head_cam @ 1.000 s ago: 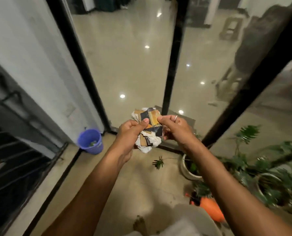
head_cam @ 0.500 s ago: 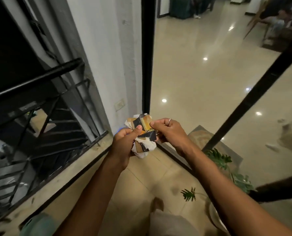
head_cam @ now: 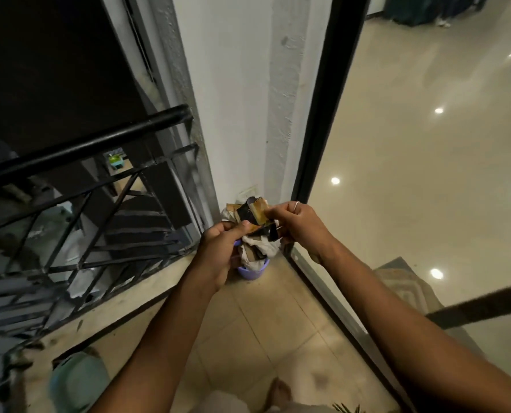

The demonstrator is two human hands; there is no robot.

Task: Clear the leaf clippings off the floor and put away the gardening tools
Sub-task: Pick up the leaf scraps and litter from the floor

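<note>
A crumpled wad of paper and card scraps point(head_cam: 255, 231), white, tan and black, is held between both hands at chest height. My left hand point(head_cam: 218, 251) grips its left side with the thumb on top. My right hand point(head_cam: 300, 223), a ring on one finger, pinches its upper right edge. Directly below the wad a small purple bucket point(head_cam: 252, 269) stands on the tiled floor in the corner by the white wall, mostly hidden by the wad and my left hand. No leaf clippings show inside the wad.
A black metal railing point(head_cam: 84, 150) runs along the left over a stone ledge. A dark-framed glass door point(head_cam: 322, 144) lines the right. A green pot point(head_cam: 75, 380) sits bottom left. My bare foot point(head_cam: 278, 394) and a few leaf tips point(head_cam: 348, 408) show at the bottom edge.
The view has swung left and closer to the corner: the potted plants have left the frame, the railing has come in, and the held wad now hangs over the purple bucket.
</note>
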